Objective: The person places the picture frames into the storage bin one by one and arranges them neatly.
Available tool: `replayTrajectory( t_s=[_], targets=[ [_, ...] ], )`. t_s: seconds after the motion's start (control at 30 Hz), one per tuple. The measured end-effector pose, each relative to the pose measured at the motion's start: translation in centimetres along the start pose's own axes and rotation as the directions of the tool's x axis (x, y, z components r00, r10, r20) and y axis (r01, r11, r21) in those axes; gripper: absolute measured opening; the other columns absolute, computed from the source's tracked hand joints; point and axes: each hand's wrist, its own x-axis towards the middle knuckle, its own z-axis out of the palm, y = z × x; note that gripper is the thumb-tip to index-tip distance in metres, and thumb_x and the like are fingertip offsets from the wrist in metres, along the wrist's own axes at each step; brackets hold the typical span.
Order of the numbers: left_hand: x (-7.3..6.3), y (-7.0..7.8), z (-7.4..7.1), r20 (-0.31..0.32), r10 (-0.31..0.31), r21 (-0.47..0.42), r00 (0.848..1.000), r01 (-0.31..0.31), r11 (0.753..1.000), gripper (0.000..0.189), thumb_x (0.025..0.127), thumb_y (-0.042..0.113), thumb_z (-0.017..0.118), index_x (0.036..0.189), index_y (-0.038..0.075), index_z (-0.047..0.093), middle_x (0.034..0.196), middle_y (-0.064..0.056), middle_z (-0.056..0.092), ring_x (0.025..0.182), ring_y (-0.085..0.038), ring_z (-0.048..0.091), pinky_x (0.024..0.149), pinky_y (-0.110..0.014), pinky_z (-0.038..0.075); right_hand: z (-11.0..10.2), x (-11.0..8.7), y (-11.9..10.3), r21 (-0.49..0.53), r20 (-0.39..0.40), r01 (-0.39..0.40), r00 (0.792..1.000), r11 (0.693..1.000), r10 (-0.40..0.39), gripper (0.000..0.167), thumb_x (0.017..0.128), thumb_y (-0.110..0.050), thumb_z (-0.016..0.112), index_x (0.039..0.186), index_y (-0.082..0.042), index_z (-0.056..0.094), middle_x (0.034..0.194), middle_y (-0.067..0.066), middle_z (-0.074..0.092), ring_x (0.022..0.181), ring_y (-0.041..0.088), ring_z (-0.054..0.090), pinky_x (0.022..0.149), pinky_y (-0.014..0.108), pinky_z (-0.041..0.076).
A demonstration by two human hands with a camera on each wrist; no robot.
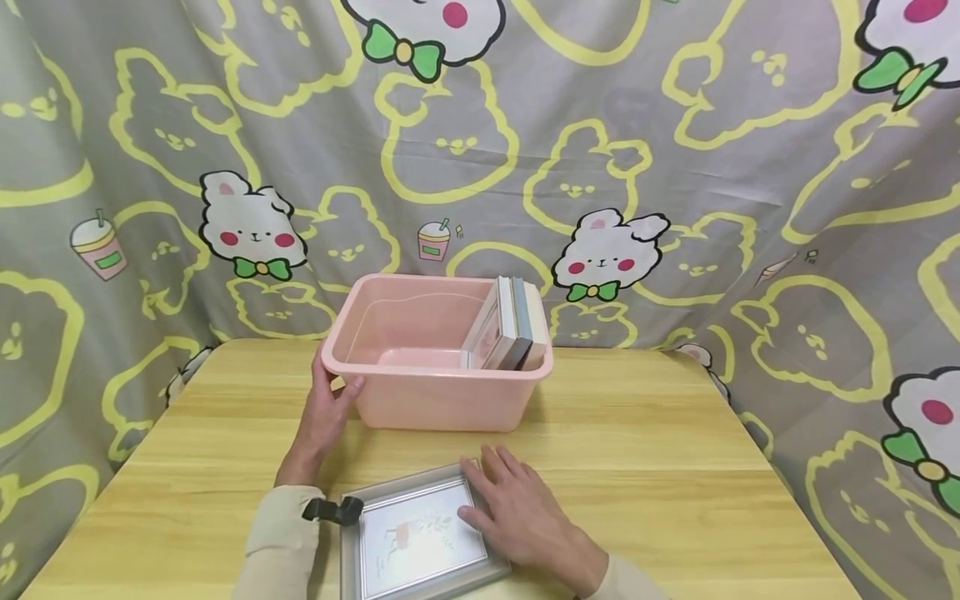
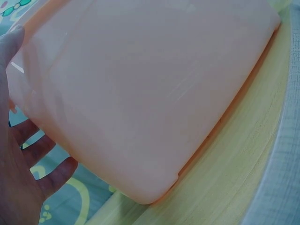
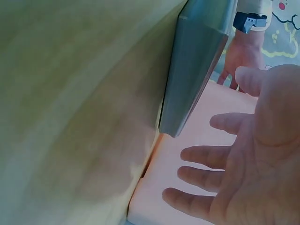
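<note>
A pink plastic tub (image 1: 438, 404) stands at the back of the table. My left hand (image 1: 330, 417) holds its left front corner, thumb by the rim and fingers along the left end; the left wrist view shows those fingers (image 2: 58, 176) spread beside the wall. Framed pictures (image 1: 517, 333) lean upright inside the tub's right end. Before the tub lies a silver-grey picture frame (image 1: 498, 575) with a pale drawing. Over its right edge is my right hand (image 1: 528, 521), fingers extended. From the right wrist, the frame's side (image 3: 194, 77) shows beside that hand (image 3: 253, 159).
The wooden table (image 1: 645, 475) reaches back to a grey patterned curtain (image 1: 465, 117), which also hangs at both sides. A black strap mount (image 1: 333, 510) sits on the left wrist and overlaps the picture frame's left edge in the head view.
</note>
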Motion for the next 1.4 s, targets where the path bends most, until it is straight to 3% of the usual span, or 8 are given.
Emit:
replayTrajectory(
  t_s=[0.17, 0.33, 0.67, 0.9, 1.13, 1.4],
  targets=[
    [0.3, -1.5, -0.1, -0.002, 0.004, 0.009, 1.000, -0.004, 1.000, 0.079, 0.095, 0.007, 0.057, 0.156, 0.027, 0.010, 0.140, -0.009, 0.039, 0.118, -0.006, 0.042, 0.087, -0.011, 0.048, 0.0, -0.1, 0.0, -0.005, 0.058, 0.031, 0.998, 1.000, -0.031, 0.056, 0.100, -0.050, 0.041, 0.149, -0.025, 0.037, 0.147, 0.015, 0.045, 0.133, 0.033, 0.046, 0.102, 0.050, 0.046],
    [0.5, -2.0, -0.1, -0.003, 0.015, 0.019, 1.000, -0.015, 1.000, 0.080, 0.095, 0.009, 0.057, 0.155, 0.029, 0.009, 0.141, -0.009, 0.039, 0.119, -0.008, 0.042, 0.087, -0.010, 0.048, 0.2, -0.2, 0.0, -0.003, 0.121, 0.029, 0.992, 1.000, -0.028, 0.052, 0.099, -0.043, 0.044, 0.147, -0.026, 0.038, 0.142, 0.011, 0.050, 0.127, 0.027, 0.051, 0.096, 0.046, 0.050],
    [0.2, 0.8, 0.0, 0.012, -0.010, 0.015, 1.000, 0.010, 1.000, 0.077, 0.095, 0.005, 0.056, 0.155, 0.012, 0.008, 0.139, -0.017, 0.037, 0.115, -0.005, 0.042, 0.087, -0.010, 0.047, 0.7, 0.2, -0.6, -0.125, 0.038, 0.071, 0.997, 0.990, -0.067, 0.044, 0.094, -0.034, 0.053, 0.136, -0.020, 0.048, 0.112, 0.008, 0.059, 0.092, 0.023, 0.055, 0.071, 0.033, 0.049],
    [0.4, -1.5, -0.3, -0.006, 0.001, 0.027, 1.000, -0.001, 1.000, 0.080, 0.095, 0.009, 0.058, 0.156, 0.024, 0.008, 0.143, -0.011, 0.037, 0.118, -0.005, 0.041, 0.087, -0.009, 0.046, 0.9, 0.4, -1.1, -0.037, 0.065, 0.029, 0.998, 0.999, -0.026, 0.043, 0.093, -0.030, 0.055, 0.134, -0.018, 0.049, 0.090, 0.004, 0.054, 0.070, 0.014, 0.047, 0.056, 0.025, 0.039],
    [0.3, -2.0, -0.3, -0.017, 0.011, 0.010, 1.000, -0.011, 1.000, 0.079, 0.096, 0.009, 0.057, 0.155, 0.028, 0.010, 0.140, -0.008, 0.039, 0.119, -0.008, 0.042, 0.087, -0.010, 0.047, 1.2, 0.2, -1.5, 0.013, 0.046, 0.001, 0.999, 1.000, -0.001, 0.046, 0.093, -0.026, 0.056, 0.136, -0.011, 0.048, 0.086, 0.007, 0.056, 0.058, 0.011, 0.046, 0.048, 0.024, 0.039],
    [0.5, -2.2, -0.3, -0.002, -0.016, 0.019, 1.000, 0.016, 1.000, 0.079, 0.096, 0.009, 0.057, 0.156, 0.025, 0.009, 0.145, -0.012, 0.036, 0.120, -0.009, 0.040, 0.087, -0.010, 0.046, 1.0, -0.2, -1.5, 0.050, -0.028, -0.079, 0.996, 0.996, 0.081, 0.037, 0.087, -0.020, 0.061, 0.120, -0.008, 0.049, 0.078, 0.004, 0.050, 0.046, 0.010, 0.038, 0.038, 0.022, 0.030]
  ],
)
